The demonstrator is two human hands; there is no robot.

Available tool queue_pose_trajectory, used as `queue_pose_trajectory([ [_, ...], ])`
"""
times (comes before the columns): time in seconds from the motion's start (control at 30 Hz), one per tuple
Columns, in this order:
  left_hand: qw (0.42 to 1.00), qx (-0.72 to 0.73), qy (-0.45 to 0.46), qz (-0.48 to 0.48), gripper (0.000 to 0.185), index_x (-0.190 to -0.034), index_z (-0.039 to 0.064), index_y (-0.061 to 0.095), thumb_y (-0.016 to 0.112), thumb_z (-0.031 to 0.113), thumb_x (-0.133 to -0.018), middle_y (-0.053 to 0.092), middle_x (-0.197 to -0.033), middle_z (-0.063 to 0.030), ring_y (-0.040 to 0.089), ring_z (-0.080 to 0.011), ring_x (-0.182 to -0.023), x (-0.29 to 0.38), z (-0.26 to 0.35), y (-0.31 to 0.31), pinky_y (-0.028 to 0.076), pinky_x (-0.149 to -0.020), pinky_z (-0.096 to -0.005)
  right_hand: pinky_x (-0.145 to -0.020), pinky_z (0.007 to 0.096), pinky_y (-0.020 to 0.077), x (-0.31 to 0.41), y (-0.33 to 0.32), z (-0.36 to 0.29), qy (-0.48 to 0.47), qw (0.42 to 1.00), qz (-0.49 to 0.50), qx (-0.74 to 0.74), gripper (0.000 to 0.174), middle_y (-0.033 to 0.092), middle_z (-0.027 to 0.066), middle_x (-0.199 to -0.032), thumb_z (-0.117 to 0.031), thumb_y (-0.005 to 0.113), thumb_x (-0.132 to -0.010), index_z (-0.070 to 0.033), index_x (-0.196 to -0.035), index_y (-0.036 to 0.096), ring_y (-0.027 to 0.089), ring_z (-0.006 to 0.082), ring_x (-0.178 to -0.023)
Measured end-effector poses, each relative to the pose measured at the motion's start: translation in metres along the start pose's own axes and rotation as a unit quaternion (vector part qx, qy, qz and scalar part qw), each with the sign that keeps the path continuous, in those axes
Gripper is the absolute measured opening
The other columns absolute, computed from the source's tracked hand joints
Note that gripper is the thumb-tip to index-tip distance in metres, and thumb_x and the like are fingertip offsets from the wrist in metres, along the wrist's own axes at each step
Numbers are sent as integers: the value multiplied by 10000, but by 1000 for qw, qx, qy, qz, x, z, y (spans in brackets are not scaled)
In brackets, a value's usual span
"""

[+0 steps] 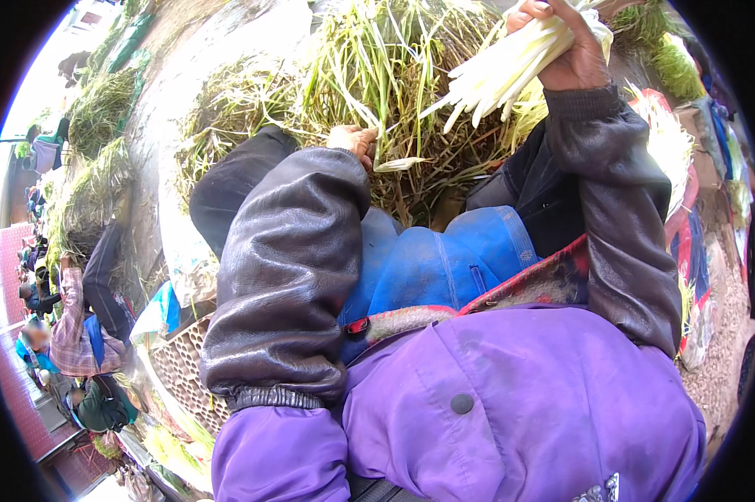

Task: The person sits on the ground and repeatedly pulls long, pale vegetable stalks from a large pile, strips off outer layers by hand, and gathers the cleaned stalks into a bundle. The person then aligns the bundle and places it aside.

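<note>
My right hand (pixel 578 59) is raised at the upper right, gripping a thick bunch of pale white-yellow stalks (pixel 515 59), probably scallions or chives, whose ends fan out to the lower left. Lower down, the fingers of my left hand (pixel 353 141) pinch a single green stalk (pixel 382 119). A pale, papery stalk end (pixel 402 164) sticks out just right of those fingers. Beneath both hands, a heap of green and straw-coloured stalks (pixel 415 81) lies between my knees. A blue apron (pixel 440 257) covers my lap.
Pale stalks (pixel 672 147) lie at the right beside a red-edged sack (pixel 691 251). White sheeting (pixel 252 37) spreads at upper left, with green bundles (pixel 98 113) beyond. A person in a plaid shirt (pixel 82 339) works at far left. A brown honeycomb-patterned surface (pixel 186 370) lies by my left elbow.
</note>
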State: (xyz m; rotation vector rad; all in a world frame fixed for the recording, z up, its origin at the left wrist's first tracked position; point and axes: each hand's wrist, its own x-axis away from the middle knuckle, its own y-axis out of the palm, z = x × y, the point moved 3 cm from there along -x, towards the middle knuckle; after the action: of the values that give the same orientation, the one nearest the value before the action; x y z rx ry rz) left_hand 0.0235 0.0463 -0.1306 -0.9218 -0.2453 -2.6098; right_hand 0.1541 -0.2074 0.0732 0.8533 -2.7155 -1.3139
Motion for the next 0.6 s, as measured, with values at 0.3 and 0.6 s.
queue_pose_trajectory([
  [0.3, 993, 97, 25, -65, 74, -822, 67, 626, 649, 120, -867, 524, -541, 23, 420, -67, -362, -19, -13, 3, 295, -308, -214, -690, 336, 513, 4, -5, 19, 102, 994, -30, -15, 152, 592, 32, -798, -174, 627, -895, -44, -967, 596, 581, 206, -759],
  [0.6, 986, -12, 165, -21, 140, -891, 59, 665, 705, 185, -848, 634, -724, -1, 583, -80, -589, 14, 30, 22, 457, -463, -227, -689, 308, 539, 19, 19, 67, 161, 975, -104, 112, 334, 636, 91, -1001, -112, 687, -822, -23, -1120, 565, 634, 123, -758],
])
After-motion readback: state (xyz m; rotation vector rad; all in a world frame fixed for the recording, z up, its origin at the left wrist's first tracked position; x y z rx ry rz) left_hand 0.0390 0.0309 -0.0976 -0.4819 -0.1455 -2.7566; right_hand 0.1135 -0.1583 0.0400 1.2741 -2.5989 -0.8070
